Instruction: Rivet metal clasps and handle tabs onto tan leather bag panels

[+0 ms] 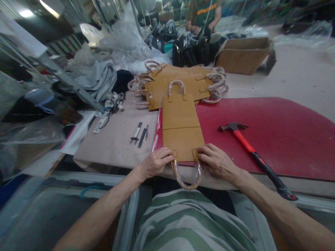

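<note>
A flat tan bag panel lies lengthwise before me, partly on the red mat, with a plastic-wrapped handle at each end. The near handle hangs over the table edge. My left hand grips the panel's near left corner by the handle tab, fingers closed. At the near right corner, my right hand pinches the other tab of that handle. The undersides of both grips are hidden. Beyond the panel, its far handle touches a pile of similar tan panels.
A claw hammer lies on the red mat at right. Small metal tools sit to the left. Behind are a cardboard box, black bags and clear plastic wrapping. Another person stands across the table.
</note>
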A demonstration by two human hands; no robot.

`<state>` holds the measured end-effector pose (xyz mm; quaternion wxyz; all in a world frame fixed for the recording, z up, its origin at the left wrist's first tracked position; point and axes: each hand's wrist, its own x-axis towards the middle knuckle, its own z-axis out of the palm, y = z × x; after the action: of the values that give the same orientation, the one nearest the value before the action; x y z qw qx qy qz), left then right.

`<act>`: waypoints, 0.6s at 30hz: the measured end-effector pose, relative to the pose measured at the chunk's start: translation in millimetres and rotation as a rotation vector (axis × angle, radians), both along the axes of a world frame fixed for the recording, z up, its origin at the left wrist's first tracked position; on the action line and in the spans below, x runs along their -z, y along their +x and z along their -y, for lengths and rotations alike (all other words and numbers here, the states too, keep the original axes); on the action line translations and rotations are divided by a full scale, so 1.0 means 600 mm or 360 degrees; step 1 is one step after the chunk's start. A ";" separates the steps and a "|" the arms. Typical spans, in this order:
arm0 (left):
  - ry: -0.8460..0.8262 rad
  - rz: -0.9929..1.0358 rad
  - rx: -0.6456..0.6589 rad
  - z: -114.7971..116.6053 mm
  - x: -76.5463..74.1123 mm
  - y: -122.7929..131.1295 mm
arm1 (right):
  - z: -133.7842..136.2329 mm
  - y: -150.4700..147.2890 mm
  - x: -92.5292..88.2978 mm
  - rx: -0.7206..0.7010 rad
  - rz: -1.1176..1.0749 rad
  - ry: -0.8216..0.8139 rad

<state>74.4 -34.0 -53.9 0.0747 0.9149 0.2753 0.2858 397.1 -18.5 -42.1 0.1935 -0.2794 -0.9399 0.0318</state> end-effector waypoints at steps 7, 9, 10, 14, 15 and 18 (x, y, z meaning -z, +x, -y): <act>-0.0059 0.0126 -0.0092 0.020 0.000 0.008 | 0.033 -0.010 0.003 0.0244 -0.0367 -0.0158; -0.0079 0.0069 -0.0110 0.018 -0.006 0.013 | 0.032 -0.003 0.002 0.0221 -0.0360 -0.0204; -0.0097 0.0031 -0.0117 0.015 -0.009 0.016 | 0.030 0.002 0.003 0.0214 -0.0354 -0.0218; -0.0145 -0.0040 -0.0143 0.002 -0.012 0.028 | 0.014 0.015 0.009 0.0279 -0.0407 -0.0164; -0.0140 -0.0027 -0.0156 0.001 -0.011 0.031 | 0.011 0.014 0.011 0.0294 -0.0427 -0.0136; -0.0145 0.0025 -0.0230 0.002 -0.005 0.039 | 0.004 0.007 0.014 0.0309 -0.0489 -0.0086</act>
<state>97.6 -35.3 -50.7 0.0975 0.8860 0.3527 0.2847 401.0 -21.1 -50.5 0.3295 -0.3658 -0.8667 0.0804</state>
